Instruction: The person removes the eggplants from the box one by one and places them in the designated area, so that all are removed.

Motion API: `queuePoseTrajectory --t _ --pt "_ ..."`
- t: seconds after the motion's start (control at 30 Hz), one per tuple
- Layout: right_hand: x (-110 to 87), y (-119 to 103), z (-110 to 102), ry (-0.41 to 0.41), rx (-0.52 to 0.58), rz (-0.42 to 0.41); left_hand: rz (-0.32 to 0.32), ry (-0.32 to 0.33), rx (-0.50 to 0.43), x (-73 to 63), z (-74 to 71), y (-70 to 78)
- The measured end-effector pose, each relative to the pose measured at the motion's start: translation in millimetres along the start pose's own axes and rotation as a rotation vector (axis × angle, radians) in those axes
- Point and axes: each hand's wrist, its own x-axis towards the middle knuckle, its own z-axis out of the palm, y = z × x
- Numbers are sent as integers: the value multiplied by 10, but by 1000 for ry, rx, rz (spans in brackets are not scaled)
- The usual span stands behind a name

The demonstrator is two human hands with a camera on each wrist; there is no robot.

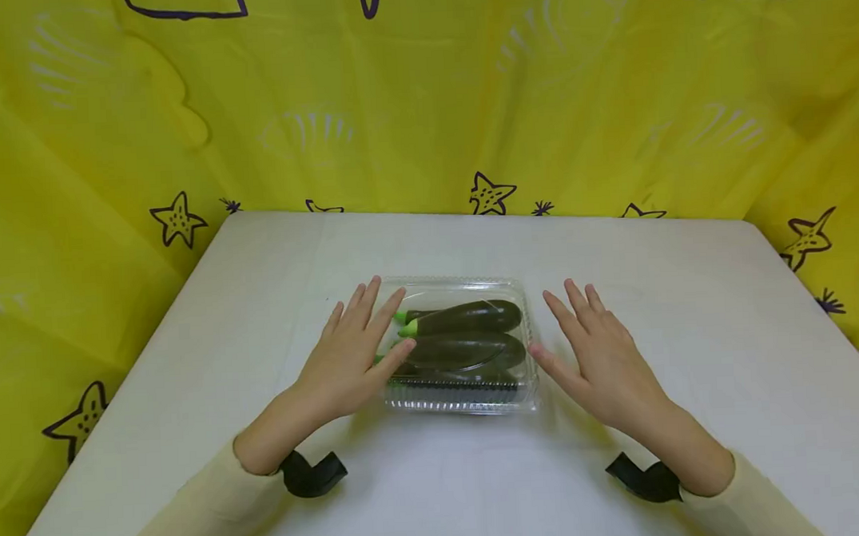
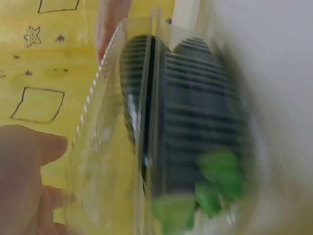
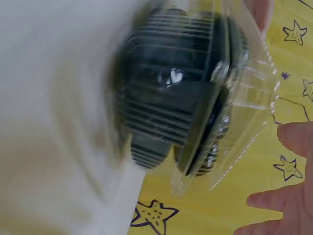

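A clear plastic clamshell box (image 1: 459, 407) with a ridged rim lies on the white table, its lid over several dark eggplants (image 1: 469, 350) with bright green stem ends. My left hand (image 1: 354, 355), fingers straight and spread, overlaps the box's left side in the head view. To the right of the box, my right hand (image 1: 602, 364) is spread too, its thumb tip right at the box's edge. Both wrist views show the box from the side, with the green stems (image 2: 222, 176) toward the left hand's end and the rounded ends (image 3: 151, 149) toward the right.
The white table (image 1: 439, 491) stretches around the box to rounded far corners. Behind and beside it hangs a yellow curtain (image 1: 422, 92) with starfish and shell drawings. Black straps (image 1: 312, 474) sit at both wrists, below cream sleeves (image 1: 202, 510).
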Motion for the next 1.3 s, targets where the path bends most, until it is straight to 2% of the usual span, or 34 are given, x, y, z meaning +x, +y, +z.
queuePoseTrajectory --t 0.23,0.33,0.43,0.63,0.73,0.83,0.93,1.0,1.3 --pt "-52 -118 32 95 54 -168 -62 47 -146 -400 1 -318" --pt "-55 -190 81 160 72 -282 -97 79 -251 -530 22 -396" --pt "-45 -283 141 209 92 -402 -122 119 -394 -605 67 -430" --pt "11 -493 264 207 100 -557 -202 182 -754 -623 200 -413" --pt "53 -594 317 193 94 -606 -272 171 -945 -618 241 -413" --pt "106 -689 367 191 83 -655 -351 138 -1083 -611 280 -431" --pt "157 -772 418 191 55 -692 -411 102 -1168 -607 322 -447" --pt "184 -822 451 188 26 -707 -420 87 -1211 -610 351 -453" --pt "311 -1050 571 198 -30 -755 -334 73 -1275 -622 395 -514"
